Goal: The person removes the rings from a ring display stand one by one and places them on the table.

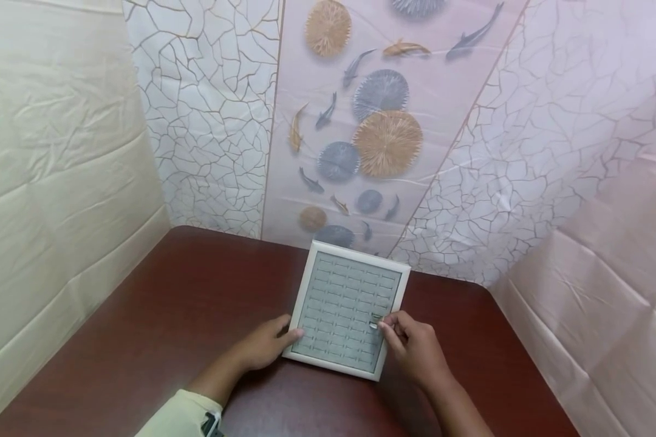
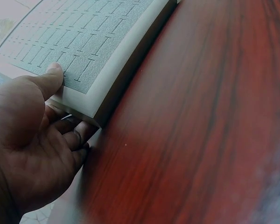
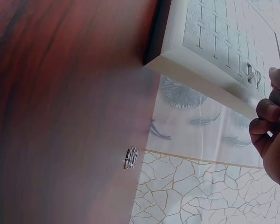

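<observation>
A white-framed ring display tray (image 1: 344, 306) with a grey slotted pad is held tilted over the table. My left hand (image 1: 268, 344) grips its near left corner, thumb on the frame and pad edge, fingers beneath, as the left wrist view (image 2: 37, 130) shows. At the pad's right side, my right hand (image 1: 413, 347) pinches a small silvery ring (image 1: 374, 324) between thumb and fingertips. In the right wrist view two ring shapes (image 3: 250, 72) show at the slots beside the fingertips; whether both sit in slots I cannot tell. The other slots in sight hold nothing.
A silvery openwork piece, seemingly a ring or rings (image 3: 130, 157), lies on the dark red wooden table (image 1: 218, 285). Patterned cloth (image 1: 339, 121) hangs behind the table, with cream cloth (image 1: 65, 182) along the left side and more cloth at right.
</observation>
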Motion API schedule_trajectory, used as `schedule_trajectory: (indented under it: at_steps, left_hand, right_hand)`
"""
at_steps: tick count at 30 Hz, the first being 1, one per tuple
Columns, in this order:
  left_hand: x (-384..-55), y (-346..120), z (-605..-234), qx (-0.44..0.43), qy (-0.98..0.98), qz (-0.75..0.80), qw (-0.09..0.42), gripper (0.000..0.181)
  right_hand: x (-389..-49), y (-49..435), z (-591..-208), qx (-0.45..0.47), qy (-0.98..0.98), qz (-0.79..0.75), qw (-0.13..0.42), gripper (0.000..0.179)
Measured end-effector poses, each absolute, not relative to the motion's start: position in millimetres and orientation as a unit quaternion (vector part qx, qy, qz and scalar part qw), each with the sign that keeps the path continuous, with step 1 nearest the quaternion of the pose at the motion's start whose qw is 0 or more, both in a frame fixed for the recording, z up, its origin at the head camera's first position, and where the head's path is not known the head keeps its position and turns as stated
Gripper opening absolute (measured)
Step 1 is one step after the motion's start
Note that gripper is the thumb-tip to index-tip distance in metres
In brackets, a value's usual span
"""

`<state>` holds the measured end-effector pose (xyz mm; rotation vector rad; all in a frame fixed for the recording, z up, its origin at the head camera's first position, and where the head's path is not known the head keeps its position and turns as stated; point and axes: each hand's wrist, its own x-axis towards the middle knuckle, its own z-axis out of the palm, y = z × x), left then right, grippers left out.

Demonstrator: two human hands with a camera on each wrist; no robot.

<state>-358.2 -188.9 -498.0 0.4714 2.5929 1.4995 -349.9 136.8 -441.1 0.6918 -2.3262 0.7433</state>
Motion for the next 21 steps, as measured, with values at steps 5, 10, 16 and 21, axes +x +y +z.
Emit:
schedule_trajectory:
  at_steps: [5, 10, 16, 21]
  left_hand:
    - [-357.6, -187.5, -496.7, 0.154, 0.85, 0.501, 0.054, 0.043]
    - [-354.3, -188.1, -496.2, 0.15, 0.849, 0.505, 0.05, 0.044]
    - [-353.3, -188.1, -495.5, 0.143, 0.851, 0.502, 0.053, 0.044]
    - [-353.3, -187.4, -494.3, 0.141, 0.853, 0.499, 0.052, 0.047]
  right_hand:
    - [-351.6, 140.6, -441.1, 0.277, -0.865, 0.284, 0.308, 0.02]
    - [-352.7, 142.0, -441.4, 0.289, -0.856, 0.291, 0.315, 0.027]
    - [-352.9, 142.8, -443.6, 0.295, -0.849, 0.3, 0.32, 0.033]
    - [-352.4, 142.6, -445.6, 0.293, -0.849, 0.302, 0.318, 0.035]
